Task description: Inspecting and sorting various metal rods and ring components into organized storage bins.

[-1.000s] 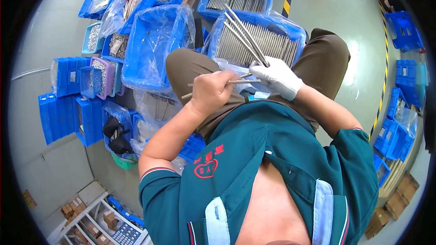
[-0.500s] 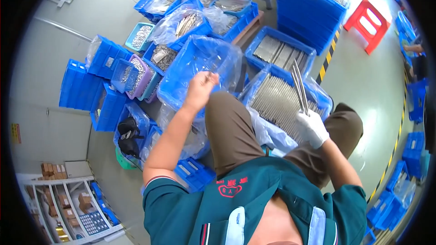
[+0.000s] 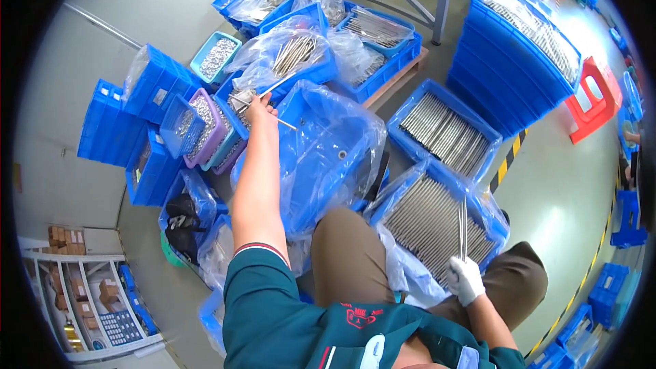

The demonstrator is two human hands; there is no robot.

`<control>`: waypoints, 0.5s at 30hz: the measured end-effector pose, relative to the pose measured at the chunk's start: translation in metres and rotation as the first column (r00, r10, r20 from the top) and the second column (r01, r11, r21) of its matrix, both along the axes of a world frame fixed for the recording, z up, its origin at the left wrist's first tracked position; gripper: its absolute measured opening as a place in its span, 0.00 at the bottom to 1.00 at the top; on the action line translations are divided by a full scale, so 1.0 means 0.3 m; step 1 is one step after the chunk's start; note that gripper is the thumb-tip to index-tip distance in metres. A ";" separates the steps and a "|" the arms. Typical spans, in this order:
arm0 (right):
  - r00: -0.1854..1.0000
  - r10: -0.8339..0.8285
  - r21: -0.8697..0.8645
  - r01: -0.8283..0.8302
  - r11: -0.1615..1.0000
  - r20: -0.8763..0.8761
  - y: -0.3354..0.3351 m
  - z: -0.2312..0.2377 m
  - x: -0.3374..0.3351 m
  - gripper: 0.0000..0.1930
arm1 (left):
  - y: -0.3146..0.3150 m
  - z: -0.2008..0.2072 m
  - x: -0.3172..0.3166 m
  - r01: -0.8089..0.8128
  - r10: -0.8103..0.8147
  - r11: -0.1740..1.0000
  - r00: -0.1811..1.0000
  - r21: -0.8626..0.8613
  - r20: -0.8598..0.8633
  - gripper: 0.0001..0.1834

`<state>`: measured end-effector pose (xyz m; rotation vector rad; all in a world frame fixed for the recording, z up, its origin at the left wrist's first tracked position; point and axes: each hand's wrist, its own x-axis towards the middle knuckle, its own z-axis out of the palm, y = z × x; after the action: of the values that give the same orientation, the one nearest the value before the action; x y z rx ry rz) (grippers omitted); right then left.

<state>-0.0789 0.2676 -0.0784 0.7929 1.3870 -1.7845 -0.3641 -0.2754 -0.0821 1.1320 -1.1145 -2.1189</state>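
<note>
My bare left hand (image 3: 261,111) reaches far forward, over the near edge of a blue crate of small metal parts. Its fingers are closed on thin metal rods (image 3: 285,124) that stick out at differing angles; how many is hard to see. Just right of it stands a large blue bin (image 3: 311,164) lined with clear plastic, with a small round piece (image 3: 342,154) inside. My right hand (image 3: 465,280), in a white glove, grips a few slim metal tubes (image 3: 462,232) pointing upward. They stand above a lined blue crate (image 3: 502,236) holding rows of similar tubes (image 3: 434,222).
Another crate of tubes (image 3: 447,130) sits beyond, beside a tall stack of blue crates (image 3: 506,61). Baskets of small parts (image 3: 205,130) and stacked crates (image 3: 102,123) fill the left. A red stool (image 3: 593,99) stands at the right, past striped floor tape (image 3: 509,160).
My left hand has moved forward and left, from above the lined bin to the small-parts crate, and rods now show in it. My right hand, still holding tubes, has come lower and nearer.
</note>
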 end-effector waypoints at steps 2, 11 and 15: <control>0.998 -0.015 0.000 0.015 1.000 0.064 0.004 0.000 -0.017 0.09 | -0.014 -0.059 -0.124 -0.041 0.041 0.997 0.999 0.062 -0.012 0.15; 0.984 -0.031 0.025 0.027 0.999 0.174 -0.009 -0.031 -0.069 0.08 | -0.024 -0.112 -0.497 0.073 -0.073 0.997 0.994 -0.003 0.085 0.15; 0.997 0.009 0.085 -0.016 0.996 0.075 -0.020 -0.020 -0.083 0.09 | 0.110 -0.092 -0.385 0.320 -0.314 0.946 0.944 -0.051 0.106 0.12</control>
<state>-0.1038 0.2616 -0.0845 0.8852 1.4237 -1.6785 -0.4796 -0.2423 -0.1096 1.0933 -1.4893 -2.2627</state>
